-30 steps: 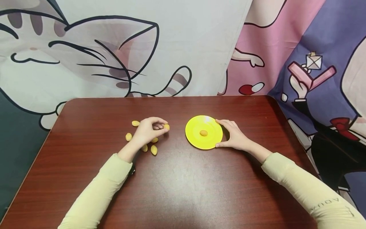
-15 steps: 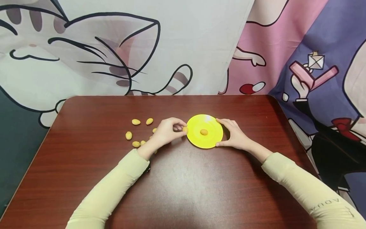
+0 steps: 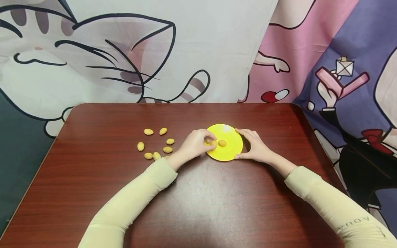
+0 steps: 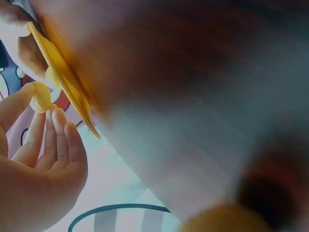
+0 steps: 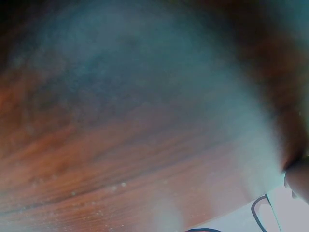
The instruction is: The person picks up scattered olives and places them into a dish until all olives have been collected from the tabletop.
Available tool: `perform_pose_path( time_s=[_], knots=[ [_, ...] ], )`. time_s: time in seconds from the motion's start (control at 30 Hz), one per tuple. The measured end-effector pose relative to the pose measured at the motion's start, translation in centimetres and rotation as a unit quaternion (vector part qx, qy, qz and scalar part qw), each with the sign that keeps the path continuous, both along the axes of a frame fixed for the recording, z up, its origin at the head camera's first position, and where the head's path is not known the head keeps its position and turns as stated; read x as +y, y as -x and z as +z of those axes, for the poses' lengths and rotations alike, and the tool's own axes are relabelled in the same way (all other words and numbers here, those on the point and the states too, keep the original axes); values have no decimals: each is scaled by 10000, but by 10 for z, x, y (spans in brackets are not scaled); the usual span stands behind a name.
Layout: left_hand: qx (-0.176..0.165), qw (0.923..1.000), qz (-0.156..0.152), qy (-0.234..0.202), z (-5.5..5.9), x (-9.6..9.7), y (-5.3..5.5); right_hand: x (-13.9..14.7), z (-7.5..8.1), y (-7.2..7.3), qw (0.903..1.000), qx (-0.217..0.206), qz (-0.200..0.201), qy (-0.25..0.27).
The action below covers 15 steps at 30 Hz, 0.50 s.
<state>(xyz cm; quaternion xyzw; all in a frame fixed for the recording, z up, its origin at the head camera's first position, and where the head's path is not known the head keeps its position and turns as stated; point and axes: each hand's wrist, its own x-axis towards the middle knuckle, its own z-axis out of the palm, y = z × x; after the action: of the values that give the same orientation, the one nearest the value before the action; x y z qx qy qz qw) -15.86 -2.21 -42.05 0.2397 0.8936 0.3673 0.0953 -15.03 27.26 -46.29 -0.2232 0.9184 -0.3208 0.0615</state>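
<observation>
My left hand (image 3: 196, 144) pinches a small yellow oval nut-like piece (image 3: 214, 144) between thumb and fingertip, above the left part of a round yellow plate (image 3: 227, 153). In the left wrist view, the pinched piece (image 4: 41, 96) looks wrinkled and is apart from the plate (image 4: 72, 89). Another oval piece (image 3: 222, 143) lies near the plate's middle. My right hand (image 3: 255, 148) holds the plate's right rim, with its thumb at the near side and fingers at the far side. Only a blurred bit of that hand (image 5: 300, 181) shows in the right wrist view.
Several similar yellow pieces (image 3: 168, 150) lie scattered on the brown table (image 3: 204, 206), left of the plate. My left forearm partly hides the nearest one. A printed cartoon cloth (image 3: 223, 51) hangs behind the table's far edge (image 3: 186, 103).
My left hand has carried the pinched yellow piece rightward from beside the scattered pieces to over the plate. The right hand keeps its hold on the rim, and the plate has stayed put.
</observation>
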Motion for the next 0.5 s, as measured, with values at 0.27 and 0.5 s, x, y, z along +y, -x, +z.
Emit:
perform_pose_path(
  time_s=[0.27, 0.5],
  knots=[
    [-24, 9996, -80, 281, -3, 10, 4, 1, -1, 0, 10000, 33, 20, 42],
    [-65, 9991, -119, 406, -5, 12, 3, 2, -3, 2, 10000, -50, 5, -34]
  ],
)
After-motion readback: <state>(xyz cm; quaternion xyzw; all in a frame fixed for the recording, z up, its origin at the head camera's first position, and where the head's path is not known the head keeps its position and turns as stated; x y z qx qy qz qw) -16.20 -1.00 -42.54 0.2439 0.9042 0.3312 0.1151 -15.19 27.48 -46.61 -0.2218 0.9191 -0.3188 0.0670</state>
